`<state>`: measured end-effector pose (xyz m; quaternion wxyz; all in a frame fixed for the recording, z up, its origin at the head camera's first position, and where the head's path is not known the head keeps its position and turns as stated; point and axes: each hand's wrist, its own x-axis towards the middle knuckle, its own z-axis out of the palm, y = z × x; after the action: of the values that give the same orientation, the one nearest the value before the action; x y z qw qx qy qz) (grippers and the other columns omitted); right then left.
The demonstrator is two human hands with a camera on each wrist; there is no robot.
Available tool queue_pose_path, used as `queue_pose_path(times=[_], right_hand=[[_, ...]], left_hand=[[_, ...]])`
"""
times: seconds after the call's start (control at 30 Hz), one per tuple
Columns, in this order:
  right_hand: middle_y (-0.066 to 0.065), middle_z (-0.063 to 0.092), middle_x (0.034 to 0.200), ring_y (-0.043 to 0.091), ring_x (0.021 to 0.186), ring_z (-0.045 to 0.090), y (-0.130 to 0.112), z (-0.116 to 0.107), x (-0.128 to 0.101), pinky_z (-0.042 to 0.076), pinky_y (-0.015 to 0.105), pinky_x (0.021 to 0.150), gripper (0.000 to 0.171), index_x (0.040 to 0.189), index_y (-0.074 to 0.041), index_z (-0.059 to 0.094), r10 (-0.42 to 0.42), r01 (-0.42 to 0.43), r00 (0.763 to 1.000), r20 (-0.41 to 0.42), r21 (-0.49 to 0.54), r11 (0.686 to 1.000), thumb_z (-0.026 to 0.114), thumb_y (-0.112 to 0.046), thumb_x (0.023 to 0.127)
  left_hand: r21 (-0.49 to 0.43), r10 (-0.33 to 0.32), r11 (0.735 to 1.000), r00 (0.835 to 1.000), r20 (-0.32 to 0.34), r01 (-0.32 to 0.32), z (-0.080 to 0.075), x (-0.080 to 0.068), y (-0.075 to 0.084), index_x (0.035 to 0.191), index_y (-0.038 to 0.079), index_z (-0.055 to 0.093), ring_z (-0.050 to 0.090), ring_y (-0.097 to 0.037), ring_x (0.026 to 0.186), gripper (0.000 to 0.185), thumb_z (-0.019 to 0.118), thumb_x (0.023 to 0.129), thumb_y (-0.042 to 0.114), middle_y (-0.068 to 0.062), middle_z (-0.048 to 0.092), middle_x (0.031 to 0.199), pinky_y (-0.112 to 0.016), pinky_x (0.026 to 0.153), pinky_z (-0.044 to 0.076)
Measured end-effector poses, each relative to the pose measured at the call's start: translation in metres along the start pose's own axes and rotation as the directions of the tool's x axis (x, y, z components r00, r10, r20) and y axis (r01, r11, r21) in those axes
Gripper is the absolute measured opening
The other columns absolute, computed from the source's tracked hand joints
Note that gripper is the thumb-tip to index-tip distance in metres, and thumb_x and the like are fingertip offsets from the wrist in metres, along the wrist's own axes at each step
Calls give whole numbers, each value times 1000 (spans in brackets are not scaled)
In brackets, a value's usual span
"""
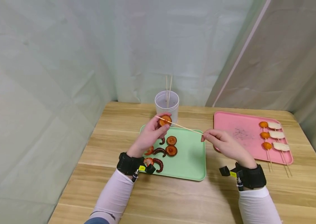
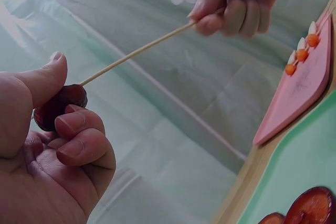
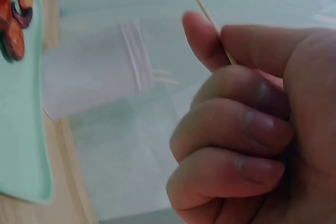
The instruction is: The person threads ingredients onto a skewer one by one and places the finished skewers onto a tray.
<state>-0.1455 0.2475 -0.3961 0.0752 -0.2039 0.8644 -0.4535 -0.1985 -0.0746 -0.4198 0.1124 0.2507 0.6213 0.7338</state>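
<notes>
Above the bench (image 1: 85,193) and the green tray (image 1: 190,155), the left hand (image 1: 150,134) and right hand (image 1: 226,144) are linked by a thin skewer (image 1: 187,128). The right grip pinches its near part; from there its long axis runs forward and leftward to the mushroom piece (image 1: 163,124), held in the nearer left grip between thumb and fingers, with the skewer's far end showing just past it.

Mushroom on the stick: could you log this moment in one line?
left hand: grips mushroom; right hand: pinches skewer; skewer: through mushroom; green tray: two more mushrooms; white cup: two other skewers
</notes>
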Motion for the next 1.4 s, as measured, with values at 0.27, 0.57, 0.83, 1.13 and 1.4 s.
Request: queue_pose_path(times=[0.27,0.57,0.83,1.13,1.4], right_hand=[[1,55,86,22,80,50,-7,24,8,41,33,73,24,103,-14,72,-31,31,995,-98,-4,1000,51,-19,114],[0,60,92,22,88,53,-17,43,13,42,34,78,20,106,-12,72,-87,92,991,-102,47,995,53,-16,114],[-3,67,97,20,85,56,-16,50,15,45,34,75,21,107,-16,73,-98,101,989,-109,20,995,55,-22,114],[-5,61,84,17,77,52,-15,50,15,41,32,71,24,99,-15,77,-95,97,990,-108,9,995,57,-19,113],[-2,54,83,21,78,49,-16,50,15,39,35,72,33,97,-15,73,-40,42,995,-90,18,999,49,-27,116]], left_hand=[[25,-40,999,998,53,39,18,-2,0,152,-4,42,46,-17,72,46,57,109,1,-5,50,96,-24,60,39],[98,-59,994,986,158,43,42,-2,-8,150,1,46,64,-18,101,47,64,107,2,-12,63,120,-28,87,54],[54,-55,997,985,162,47,48,-2,-13,148,-3,46,67,-16,108,45,63,106,-2,-15,65,124,-27,93,55],[44,-47,998,980,195,39,51,-4,-10,148,-4,44,68,-16,106,46,62,106,-5,-17,66,122,-28,92,56],[72,-55,996,991,124,46,51,-4,-11,150,-4,46,61,-15,96,49,65,104,-4,-25,61,123,-23,80,49]])
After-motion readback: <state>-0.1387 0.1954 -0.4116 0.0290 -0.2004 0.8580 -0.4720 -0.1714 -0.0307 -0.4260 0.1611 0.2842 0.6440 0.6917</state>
